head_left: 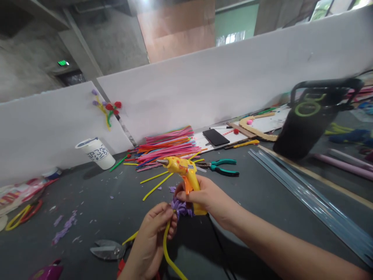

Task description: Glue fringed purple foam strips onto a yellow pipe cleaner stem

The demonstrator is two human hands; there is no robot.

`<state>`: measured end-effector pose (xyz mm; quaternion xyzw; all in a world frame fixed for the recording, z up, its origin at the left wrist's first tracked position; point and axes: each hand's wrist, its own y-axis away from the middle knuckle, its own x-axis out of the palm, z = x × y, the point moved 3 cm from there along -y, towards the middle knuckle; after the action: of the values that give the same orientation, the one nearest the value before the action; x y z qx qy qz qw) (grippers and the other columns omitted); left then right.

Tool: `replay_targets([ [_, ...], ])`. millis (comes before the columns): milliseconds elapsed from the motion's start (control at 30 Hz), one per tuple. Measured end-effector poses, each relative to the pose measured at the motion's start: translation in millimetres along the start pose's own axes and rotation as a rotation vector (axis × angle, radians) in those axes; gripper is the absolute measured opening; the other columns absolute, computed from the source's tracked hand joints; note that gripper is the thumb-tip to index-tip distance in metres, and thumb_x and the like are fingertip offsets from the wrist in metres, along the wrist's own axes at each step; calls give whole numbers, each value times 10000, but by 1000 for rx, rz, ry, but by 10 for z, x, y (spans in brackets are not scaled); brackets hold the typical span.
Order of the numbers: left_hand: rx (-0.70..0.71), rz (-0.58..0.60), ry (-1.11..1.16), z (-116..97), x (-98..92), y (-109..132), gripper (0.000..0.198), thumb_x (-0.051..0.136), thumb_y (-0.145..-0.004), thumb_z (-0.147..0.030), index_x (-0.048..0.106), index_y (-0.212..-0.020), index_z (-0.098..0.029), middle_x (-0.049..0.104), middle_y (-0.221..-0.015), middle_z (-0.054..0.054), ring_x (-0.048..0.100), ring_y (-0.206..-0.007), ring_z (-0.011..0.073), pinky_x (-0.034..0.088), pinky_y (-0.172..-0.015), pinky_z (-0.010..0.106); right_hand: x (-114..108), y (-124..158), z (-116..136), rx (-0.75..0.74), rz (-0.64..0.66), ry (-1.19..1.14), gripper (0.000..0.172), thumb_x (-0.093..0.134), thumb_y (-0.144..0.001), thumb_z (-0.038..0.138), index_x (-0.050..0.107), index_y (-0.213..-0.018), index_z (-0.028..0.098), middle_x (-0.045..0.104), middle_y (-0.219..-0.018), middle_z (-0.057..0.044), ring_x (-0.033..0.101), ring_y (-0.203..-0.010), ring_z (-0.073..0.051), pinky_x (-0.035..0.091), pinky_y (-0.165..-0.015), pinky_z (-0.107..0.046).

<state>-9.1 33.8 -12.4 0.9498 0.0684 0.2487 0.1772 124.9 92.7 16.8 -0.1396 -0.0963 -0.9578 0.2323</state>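
Observation:
My left hand (159, 221) pinches a yellow pipe cleaner (169, 252) just under a tuft of short purple pipe-cleaner pieces (182, 207). The yellow stem curves down toward the bottom edge. In my right hand (208, 196) is a yellow glue gun (184, 167) with an orange trigger, its metal nozzle pointing left above the tuft. The fingertips of that hand also reach the purple pieces; how firmly they touch them is hard to tell. A dark cord hangs below the glue gun.
Behind the hands lie a pile of coloured pipe cleaners (169, 149), teal-handled pliers (224, 167) and a phone (215, 137). A white cup (97, 154) stands left, shears (107, 249) near my left wrist. Clear glue sticks (309, 202) and a black bottle (309, 120) occupy the right.

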Motion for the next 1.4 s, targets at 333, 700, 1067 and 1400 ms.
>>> replay_targets([
  [333,-16,-28,19,4,-17,-26,319,853,-527,-321,608,-574,-122,567,-514,-33,472,-435,22,350,-400,92,13,-23,-32,-31,37,42,164,668,-580,163,588,-724,156,564,-678,26,484,-604,-106,367,-593,-231],
  [700,1,-9,-7,4,-24,-44,318,834,-554,-327,595,-569,-118,542,-509,-36,439,-434,22,322,-400,100,8,-31,-75,-53,42,57,149,641,-609,164,576,-743,166,585,-718,13,520,-647,-122,393,-610,-242],
  [1067,15,-16,-31,10,-51,-47,336,835,-548,-350,588,-550,-123,537,-500,-42,436,-424,22,328,-400,105,4,-39,-78,-46,25,50,176,638,-596,164,583,-762,164,586,-699,23,519,-611,-111,390,-589,-230],
  [1400,20,-26,-77,1,-26,-41,356,832,-534,-387,584,-556,-131,530,-504,-48,431,-424,22,328,-410,110,7,-28,-80,-50,12,71,136,634,-614,139,579,-735,162,585,-693,18,508,-600,-108,379,-567,-220],
])
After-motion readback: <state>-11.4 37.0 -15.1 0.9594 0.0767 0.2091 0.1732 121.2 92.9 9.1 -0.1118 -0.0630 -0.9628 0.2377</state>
